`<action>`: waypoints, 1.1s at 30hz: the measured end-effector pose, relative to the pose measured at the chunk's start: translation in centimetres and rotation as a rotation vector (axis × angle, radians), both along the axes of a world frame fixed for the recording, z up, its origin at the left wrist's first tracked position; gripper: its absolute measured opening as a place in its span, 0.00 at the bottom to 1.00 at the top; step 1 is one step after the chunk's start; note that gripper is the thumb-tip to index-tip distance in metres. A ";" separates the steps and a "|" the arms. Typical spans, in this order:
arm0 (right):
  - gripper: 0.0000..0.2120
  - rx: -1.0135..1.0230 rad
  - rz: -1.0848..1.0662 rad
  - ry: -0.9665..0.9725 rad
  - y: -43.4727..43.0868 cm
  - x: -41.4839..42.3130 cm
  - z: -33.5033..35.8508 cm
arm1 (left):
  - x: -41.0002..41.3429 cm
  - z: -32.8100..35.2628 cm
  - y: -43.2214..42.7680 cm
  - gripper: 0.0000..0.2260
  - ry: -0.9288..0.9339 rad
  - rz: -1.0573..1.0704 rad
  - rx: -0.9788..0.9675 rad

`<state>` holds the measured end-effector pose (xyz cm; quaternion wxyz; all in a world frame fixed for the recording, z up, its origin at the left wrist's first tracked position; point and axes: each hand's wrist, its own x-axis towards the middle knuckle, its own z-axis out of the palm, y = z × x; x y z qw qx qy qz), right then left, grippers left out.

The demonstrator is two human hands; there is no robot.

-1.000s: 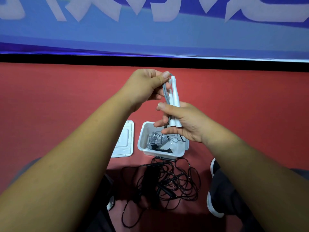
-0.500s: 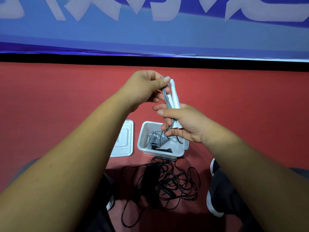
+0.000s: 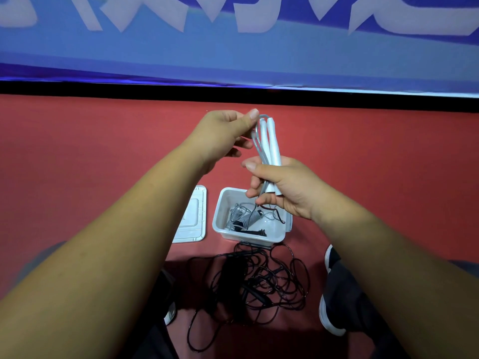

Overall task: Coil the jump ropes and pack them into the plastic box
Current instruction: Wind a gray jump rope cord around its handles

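My right hand (image 3: pixel 282 185) grips the two white handles of a grey jump rope (image 3: pixel 269 143), held upright above the plastic box. My left hand (image 3: pixel 225 133) pinches the grey cord loop at the top of the handles. The open white plastic box (image 3: pixel 220 216) sits on the red floor below, holding coiled grey rope and a black piece. A tangled black jump rope (image 3: pixel 259 278) lies on the floor in front of the box.
The box's white lid (image 3: pixel 193 218) lies flat to the left of the box. My shoes (image 3: pixel 329 314) show at the right and lower left. A blue banner wall with a black strip runs along the far edge of the red floor.
My left hand has shifted slightly up along the cord at the handle tops. My right hand keeps its grip on the handles and has turned them a little.
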<state>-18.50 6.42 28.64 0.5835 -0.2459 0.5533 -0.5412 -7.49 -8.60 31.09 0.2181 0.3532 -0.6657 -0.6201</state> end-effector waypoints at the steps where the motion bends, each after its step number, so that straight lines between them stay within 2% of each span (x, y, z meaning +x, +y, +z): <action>1: 0.14 -0.011 -0.029 -0.008 -0.1 -0.1 0.1 | -0.2 -0.2 -0.1 0.18 0.013 0.044 0.037; 4: 0.12 -0.058 -0.108 -0.076 -0.3 -0.6 0.9 | -0.6 -1.5 0.0 0.11 -0.044 0.076 0.165; 6: 0.12 -0.095 -0.146 -0.136 -0.5 -1.2 1.5 | -0.2 -2.9 0.6 0.15 -0.163 -0.140 0.186; 8: 0.12 -0.126 -0.187 -0.175 -0.5 -1.9 2.1 | 0.4 -4.0 1.8 0.21 -0.219 -0.478 0.213; 9: 0.12 -0.140 -0.210 -0.184 -0.5 -2.2 2.4 | 0.5 -4.4 2.2 0.20 -0.225 -0.613 0.212; 11: 0.13 -0.168 -0.255 -0.190 -0.4 -2.9 2.8 | 0.7 -4.5 2.7 0.15 -0.227 -0.734 0.152; 14: 0.13 -0.194 -0.337 -0.201 -0.2 -3.9 3.2 | 0.7 -3.9 3.1 0.13 -0.186 -0.694 0.076; 19: 0.13 -0.186 -0.469 -0.211 0.0 -5.1 3.0 | 0.6 -2.5 3.8 0.17 -0.031 -0.623 0.240; 27: 0.13 -0.207 -0.540 -0.218 -0.2 -5.4 3.0 | 0.4 -0.8 3.2 0.18 -0.029 -0.423 0.162; 33: 0.13 -0.207 -0.557 -0.187 -0.5 -5.0 2.8 | 0.9 -0.1 2.7 0.10 -0.057 -0.367 0.175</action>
